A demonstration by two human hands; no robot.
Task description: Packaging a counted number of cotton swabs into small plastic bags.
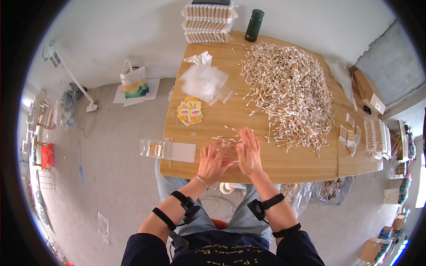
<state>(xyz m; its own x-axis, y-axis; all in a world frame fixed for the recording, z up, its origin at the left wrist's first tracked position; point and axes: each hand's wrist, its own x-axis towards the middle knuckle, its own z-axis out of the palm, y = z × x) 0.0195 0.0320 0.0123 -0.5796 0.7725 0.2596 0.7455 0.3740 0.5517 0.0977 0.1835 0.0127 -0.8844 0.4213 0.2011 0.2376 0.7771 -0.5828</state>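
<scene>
A small bunch of cotton swabs (230,142) lies on the wooden table between my two hands, its sticks mostly running crosswise. My left hand (214,160) rests at the left of the bunch, fingers bent and apart over the sticks, thumb pointing right. On the other side, my right hand (250,153) stands on edge with fingers stretched out, its palm facing the swabs. Left of my left hand lies a white card (183,152), overlapping a clear bag of swabs (155,149). A large heap of loose cotton swabs (290,93) covers the table's right half.
Clear plastic bags (206,82) and yellow-and-white labels (190,111) lie on the table's left. Packed swab bags (208,24) are stacked at the back beside a dark green bottle (254,25). More packs (377,138) stand at the right edge, near a cardboard box (369,92).
</scene>
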